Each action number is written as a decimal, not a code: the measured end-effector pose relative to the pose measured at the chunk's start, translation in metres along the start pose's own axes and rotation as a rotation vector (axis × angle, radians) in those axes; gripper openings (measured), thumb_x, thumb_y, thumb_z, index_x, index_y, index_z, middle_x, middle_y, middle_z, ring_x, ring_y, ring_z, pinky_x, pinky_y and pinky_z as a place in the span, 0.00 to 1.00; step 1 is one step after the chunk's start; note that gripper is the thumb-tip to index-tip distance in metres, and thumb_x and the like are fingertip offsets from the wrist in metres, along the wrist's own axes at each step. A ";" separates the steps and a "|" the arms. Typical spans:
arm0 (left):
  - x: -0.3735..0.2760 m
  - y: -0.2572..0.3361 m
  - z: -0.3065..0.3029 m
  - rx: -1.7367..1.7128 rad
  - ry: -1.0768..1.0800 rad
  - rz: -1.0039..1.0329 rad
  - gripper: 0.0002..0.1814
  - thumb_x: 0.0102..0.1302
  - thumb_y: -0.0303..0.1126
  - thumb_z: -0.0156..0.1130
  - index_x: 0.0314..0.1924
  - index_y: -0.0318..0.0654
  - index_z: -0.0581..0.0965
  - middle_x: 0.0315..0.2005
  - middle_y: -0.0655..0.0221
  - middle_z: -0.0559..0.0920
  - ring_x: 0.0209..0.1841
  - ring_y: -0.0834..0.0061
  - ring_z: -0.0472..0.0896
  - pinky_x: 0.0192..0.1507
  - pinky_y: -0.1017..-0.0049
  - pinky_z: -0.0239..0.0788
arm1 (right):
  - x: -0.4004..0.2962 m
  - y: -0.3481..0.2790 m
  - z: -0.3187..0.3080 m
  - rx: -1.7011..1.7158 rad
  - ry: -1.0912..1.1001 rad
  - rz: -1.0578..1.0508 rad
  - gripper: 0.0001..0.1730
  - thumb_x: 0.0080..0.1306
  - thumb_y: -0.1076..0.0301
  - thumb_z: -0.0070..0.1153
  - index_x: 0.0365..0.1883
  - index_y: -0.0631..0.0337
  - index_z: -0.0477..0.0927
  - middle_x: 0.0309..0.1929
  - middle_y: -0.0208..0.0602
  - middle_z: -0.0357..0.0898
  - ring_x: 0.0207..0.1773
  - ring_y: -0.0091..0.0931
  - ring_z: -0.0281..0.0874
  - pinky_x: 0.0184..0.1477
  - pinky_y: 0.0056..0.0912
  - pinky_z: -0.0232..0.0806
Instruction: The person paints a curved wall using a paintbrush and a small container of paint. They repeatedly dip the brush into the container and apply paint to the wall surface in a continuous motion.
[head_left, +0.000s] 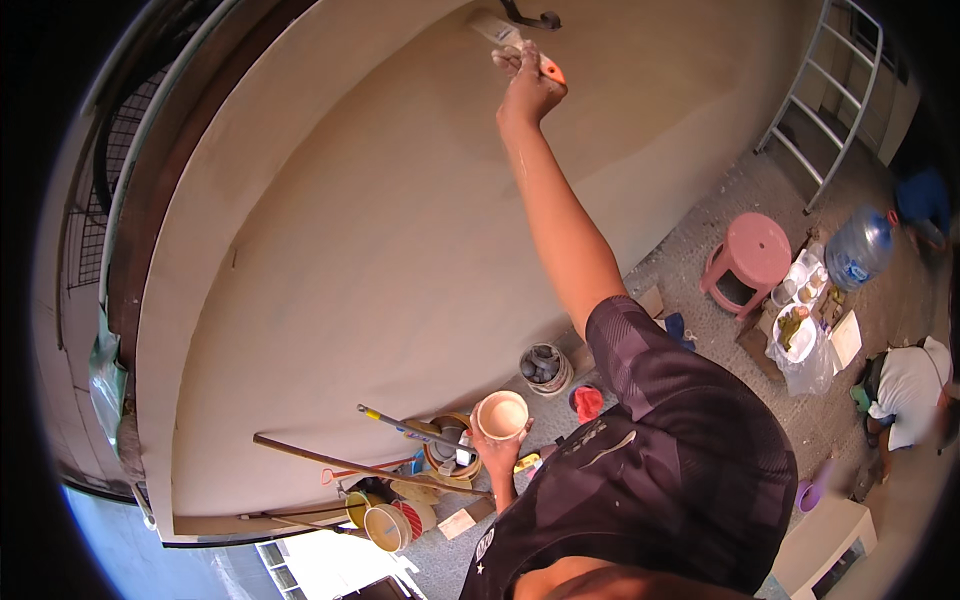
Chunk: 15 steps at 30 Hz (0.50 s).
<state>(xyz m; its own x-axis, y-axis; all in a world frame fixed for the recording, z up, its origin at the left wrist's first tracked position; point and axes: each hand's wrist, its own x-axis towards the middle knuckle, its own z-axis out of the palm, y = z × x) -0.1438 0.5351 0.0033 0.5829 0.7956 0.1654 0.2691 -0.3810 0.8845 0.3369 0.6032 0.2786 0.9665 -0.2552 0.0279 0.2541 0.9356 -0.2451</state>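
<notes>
At the top of the head view, my right hand grips a wide paintbrush by its handle, which has an orange end. The bristles touch the beige wall, just left of a dark curled strip. The wall around the brush looks darker than the part lower down. Low in the middle, my left hand holds a round tub with its open top towards the camera. Pale material shows inside; how full the tub is, I cannot tell.
Buckets, a wooden pole and a pail of dark lumps stand along the wall's foot. Further right are a pink stool, a metal ladder, a water bottle and cups. A person in white bends down; another in blue is behind.
</notes>
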 end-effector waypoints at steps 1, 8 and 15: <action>-0.002 -0.008 0.001 -0.032 0.010 -0.016 0.48 0.42 0.33 0.88 0.62 0.33 0.70 0.52 0.61 0.81 0.54 0.67 0.81 0.59 0.67 0.74 | 0.010 0.002 0.003 0.002 0.039 0.009 0.11 0.74 0.76 0.55 0.41 0.81 0.78 0.32 0.47 0.84 0.29 0.32 0.86 0.34 0.32 0.83; -0.013 -0.004 0.005 -0.032 0.042 -0.064 0.49 0.42 0.35 0.89 0.61 0.31 0.69 0.53 0.60 0.81 0.54 0.66 0.81 0.58 0.66 0.74 | 0.022 0.019 -0.119 -0.266 0.208 0.029 0.10 0.74 0.76 0.55 0.42 0.81 0.79 0.34 0.49 0.85 0.30 0.33 0.87 0.35 0.29 0.84; -0.007 0.005 0.005 0.008 0.036 -0.003 0.47 0.42 0.35 0.88 0.61 0.33 0.70 0.52 0.60 0.82 0.53 0.66 0.81 0.58 0.66 0.73 | -0.005 -0.006 -0.227 -0.297 0.103 0.044 0.13 0.72 0.72 0.61 0.44 0.79 0.80 0.36 0.50 0.85 0.31 0.34 0.87 0.36 0.29 0.82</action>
<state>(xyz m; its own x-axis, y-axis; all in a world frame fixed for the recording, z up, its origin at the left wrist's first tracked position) -0.1430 0.5250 0.0040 0.5542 0.8130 0.1787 0.2769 -0.3825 0.8815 0.3220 0.5432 0.0600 0.9637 -0.2535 -0.0835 0.1757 0.8382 -0.5163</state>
